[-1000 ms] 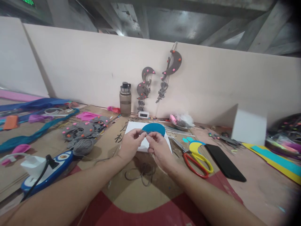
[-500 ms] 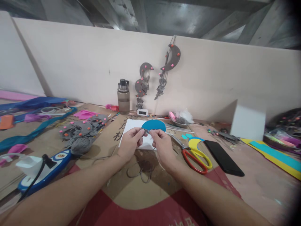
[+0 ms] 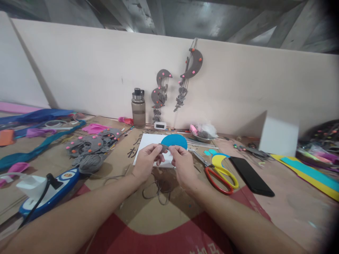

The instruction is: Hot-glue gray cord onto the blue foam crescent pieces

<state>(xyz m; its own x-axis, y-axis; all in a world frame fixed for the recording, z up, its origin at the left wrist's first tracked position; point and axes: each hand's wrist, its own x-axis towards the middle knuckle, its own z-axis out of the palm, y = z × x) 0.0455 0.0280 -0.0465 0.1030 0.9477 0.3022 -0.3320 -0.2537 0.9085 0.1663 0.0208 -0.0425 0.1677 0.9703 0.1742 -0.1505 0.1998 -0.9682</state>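
You have the white sheet (image 3: 149, 140) flat ahead, the scissors (image 3: 210, 164) right of it. Over its near side, your left hand (image 3: 146, 160) and right hand (image 3: 184, 165) pinch a small gray piece (image 3: 164, 147) between their fingertips. Your black phone (image 3: 251, 175) lies farther right of the sheet; the blue disc (image 3: 177, 140) overlaps its right part. Smallest, the gray piece is held just above the sheet.

Both forearms reach forward and converge, fingers (image 3: 156, 151) of each hand pinched.
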